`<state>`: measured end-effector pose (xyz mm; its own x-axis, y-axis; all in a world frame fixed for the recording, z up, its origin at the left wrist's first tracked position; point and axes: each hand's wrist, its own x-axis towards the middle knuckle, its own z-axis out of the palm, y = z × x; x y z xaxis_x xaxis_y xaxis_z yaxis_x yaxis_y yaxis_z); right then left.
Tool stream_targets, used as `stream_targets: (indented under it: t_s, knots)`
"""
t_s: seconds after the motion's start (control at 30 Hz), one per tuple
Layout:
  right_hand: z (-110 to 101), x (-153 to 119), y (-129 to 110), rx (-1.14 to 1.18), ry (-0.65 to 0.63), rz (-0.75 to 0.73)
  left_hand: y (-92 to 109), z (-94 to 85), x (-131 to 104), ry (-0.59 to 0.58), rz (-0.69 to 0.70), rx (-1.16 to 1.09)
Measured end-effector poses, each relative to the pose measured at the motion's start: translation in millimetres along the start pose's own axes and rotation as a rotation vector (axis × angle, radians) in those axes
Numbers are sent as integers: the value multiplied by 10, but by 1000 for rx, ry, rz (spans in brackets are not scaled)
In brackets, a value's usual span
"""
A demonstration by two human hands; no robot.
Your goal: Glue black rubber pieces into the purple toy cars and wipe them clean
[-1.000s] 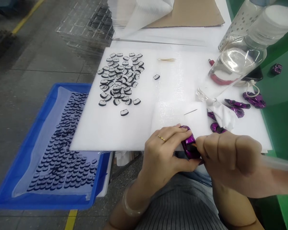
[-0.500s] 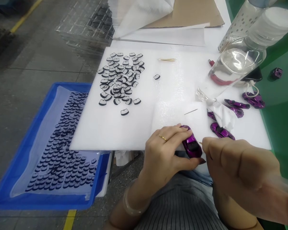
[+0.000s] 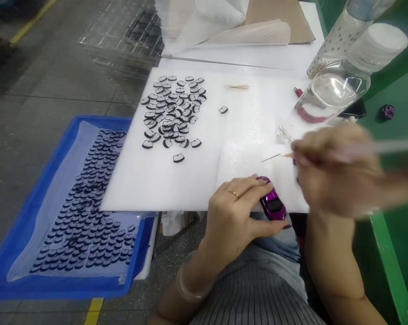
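Note:
My left hand [image 3: 236,212] is closed around a purple toy car [image 3: 272,201] at the front edge of the white foam board, thumb at one end and fingers at the other. The car has a black patch on top. My right hand [image 3: 339,171], blurred by motion, is raised to the right of the car and apart from it. It pinches a thin pointed stick with a tan tip [image 3: 287,155]; a pale blurred rod stretches behind the hand. Close to that tip, a thin dark needle-like piece [image 3: 270,157] lies on a small foam sheet [image 3: 247,169].
Many small black-edged clear pieces [image 3: 171,113] lie on the foam board [image 3: 129,180], with several toothpicks [image 3: 236,86] behind. A blue tray [image 3: 30,216] of similar pieces is at left. A clear bottle [image 3: 342,85] stands at right. My right hand covers most other purple cars.
My right hand has moved up and away from the car with the stick, over the foam sheet's right side. My left hand still holds the car in nearly the same place.

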<state>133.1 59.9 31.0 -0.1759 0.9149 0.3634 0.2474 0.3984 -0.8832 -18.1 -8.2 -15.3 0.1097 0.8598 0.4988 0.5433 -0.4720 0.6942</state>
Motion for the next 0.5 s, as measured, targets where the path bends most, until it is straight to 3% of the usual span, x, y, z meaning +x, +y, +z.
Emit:
stream_targets:
  t_s: [0.07,0.1,0.17,0.2,0.23,0.3,0.37,0.5]
  knots:
    - [19,31,116,103,151,-3,-15,3,-10,6,11,5]
    - [24,-19,130,92,310,-47,-19,4,-13,5,14,7]
    - [27,-195,90,-90,614,-144,-21,0,-18,-3,24,7]
    - [30,-283,57,-218,648,-143,-19,-3,-19,-8,25,6]
    - [38,-349,28,-338,575,-91,-15,-6,-20,-13,19,6]
    - [71,-384,8,-492,254,51,-5,-13,-22,-21,-11,5]
    - [117,-323,26,-531,42,67,6,-19,-26,-32,-59,9]
    - [124,-315,-77,-434,112,-65,21,-25,-35,-45,-141,7]
